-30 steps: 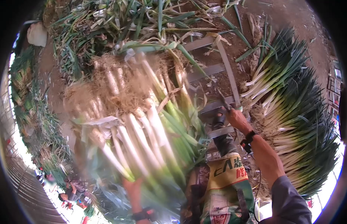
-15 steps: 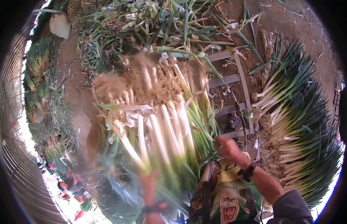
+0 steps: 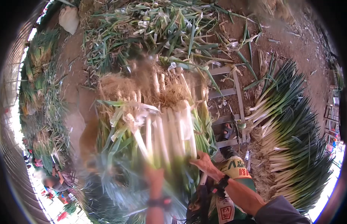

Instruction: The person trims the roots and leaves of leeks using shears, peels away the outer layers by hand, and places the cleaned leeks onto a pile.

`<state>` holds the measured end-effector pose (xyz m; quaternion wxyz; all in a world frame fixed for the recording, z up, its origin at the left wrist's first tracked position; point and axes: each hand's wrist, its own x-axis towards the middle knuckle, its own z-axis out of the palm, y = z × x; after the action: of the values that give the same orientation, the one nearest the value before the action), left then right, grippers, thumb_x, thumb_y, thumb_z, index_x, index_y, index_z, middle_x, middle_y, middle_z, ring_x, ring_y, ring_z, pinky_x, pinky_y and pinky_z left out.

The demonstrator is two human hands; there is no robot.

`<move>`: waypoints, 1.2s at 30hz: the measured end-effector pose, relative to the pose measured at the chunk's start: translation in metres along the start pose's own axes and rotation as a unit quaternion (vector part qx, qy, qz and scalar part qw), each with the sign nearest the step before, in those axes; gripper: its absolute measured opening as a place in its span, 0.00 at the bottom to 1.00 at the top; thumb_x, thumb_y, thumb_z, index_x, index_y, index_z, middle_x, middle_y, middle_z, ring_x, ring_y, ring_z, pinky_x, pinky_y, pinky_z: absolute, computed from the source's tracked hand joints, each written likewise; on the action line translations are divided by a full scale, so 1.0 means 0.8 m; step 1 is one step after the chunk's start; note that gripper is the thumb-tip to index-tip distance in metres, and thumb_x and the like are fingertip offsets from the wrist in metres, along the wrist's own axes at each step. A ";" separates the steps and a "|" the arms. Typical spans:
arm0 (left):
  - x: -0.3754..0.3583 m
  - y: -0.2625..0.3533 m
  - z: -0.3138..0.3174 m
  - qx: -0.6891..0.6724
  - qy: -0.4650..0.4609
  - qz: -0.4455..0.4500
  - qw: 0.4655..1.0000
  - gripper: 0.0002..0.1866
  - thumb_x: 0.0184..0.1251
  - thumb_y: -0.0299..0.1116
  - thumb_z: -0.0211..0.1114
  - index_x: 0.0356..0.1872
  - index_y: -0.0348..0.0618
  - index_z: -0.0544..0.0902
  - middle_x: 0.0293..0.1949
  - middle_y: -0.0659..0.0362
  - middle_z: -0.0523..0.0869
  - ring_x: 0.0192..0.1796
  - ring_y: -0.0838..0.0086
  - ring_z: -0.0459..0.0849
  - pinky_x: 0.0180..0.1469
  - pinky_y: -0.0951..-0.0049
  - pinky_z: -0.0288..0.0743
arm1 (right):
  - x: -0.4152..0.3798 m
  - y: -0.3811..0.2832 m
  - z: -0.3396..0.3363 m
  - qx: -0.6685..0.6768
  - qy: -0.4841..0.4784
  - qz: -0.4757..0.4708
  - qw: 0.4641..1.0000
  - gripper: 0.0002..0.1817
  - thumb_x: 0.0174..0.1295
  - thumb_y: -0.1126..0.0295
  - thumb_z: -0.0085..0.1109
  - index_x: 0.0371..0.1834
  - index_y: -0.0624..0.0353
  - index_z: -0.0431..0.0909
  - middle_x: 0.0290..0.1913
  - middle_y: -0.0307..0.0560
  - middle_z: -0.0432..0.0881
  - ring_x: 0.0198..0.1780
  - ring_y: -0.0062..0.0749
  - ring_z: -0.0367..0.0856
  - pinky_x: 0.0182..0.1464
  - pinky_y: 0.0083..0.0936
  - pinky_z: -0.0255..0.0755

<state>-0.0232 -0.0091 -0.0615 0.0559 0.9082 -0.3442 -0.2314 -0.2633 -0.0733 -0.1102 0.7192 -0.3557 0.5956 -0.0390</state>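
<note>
Long green onions (image 3: 164,138) with white stalks and brown roots lie side by side in front of me, roots pointing away. My left hand (image 3: 154,179), blurred, is at the green part of these stalks, low in the middle; its fingers are smeared by motion. At the right edge of the same stalks is my right hand (image 3: 203,163), its fingers closed at the outermost stalk (image 3: 191,136). Whether it grips that stalk firmly is hard to tell. Tangled roots (image 3: 169,93) of more onions lie just beyond the white stalks.
A long row of green onions (image 3: 289,149) lies at the right. Loose leaves (image 3: 154,30) are heaped at the back, beside a metal frame (image 3: 238,89). More onions (image 3: 42,100) lie at the left. Another person (image 3: 55,181) is at the lower left. A printed sack (image 3: 237,173) covers my lap.
My right hand has moved left and down, from beside the pile to the edge of the stalks. My left hand has shifted slightly right. The camera view has shifted a little.
</note>
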 end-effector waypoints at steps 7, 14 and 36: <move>0.012 -0.022 -0.071 -0.176 -0.246 -0.117 0.946 0.24 0.49 0.27 0.74 0.51 0.32 0.82 0.39 0.59 0.87 0.37 0.74 0.84 0.40 0.72 0.78 | -0.010 -0.009 0.018 0.239 -0.043 0.018 0.970 0.15 0.62 0.69 0.67 0.50 0.63 0.83 0.39 0.38 0.85 0.36 0.20 0.80 0.39 0.22 0.74; 0.002 -0.068 -0.022 -0.277 -0.249 -0.105 0.922 0.28 0.54 0.45 0.78 0.46 0.31 0.81 0.41 0.54 0.83 0.42 0.67 0.80 0.47 0.66 0.74 | 0.010 0.000 0.041 0.150 -0.022 -0.041 0.987 0.14 0.62 0.63 0.73 0.40 0.63 0.84 0.32 0.42 0.85 0.32 0.23 0.84 0.31 0.23 0.78; -0.004 -0.005 -0.011 -0.360 -0.278 -0.066 0.888 0.37 0.50 0.27 0.81 0.64 0.37 0.74 0.54 0.57 0.85 0.55 0.72 0.82 0.61 0.71 0.75 | 0.022 -0.004 0.058 0.022 -0.094 -0.061 0.993 0.26 0.62 0.68 0.72 0.61 0.64 0.76 0.50 0.43 0.85 0.47 0.23 0.81 0.47 0.21 0.76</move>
<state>-0.0184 -0.0047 -0.0535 0.2653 0.7453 -0.1777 -0.5852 -0.2159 -0.0624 -0.1214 0.7760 -0.3773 0.5017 -0.0620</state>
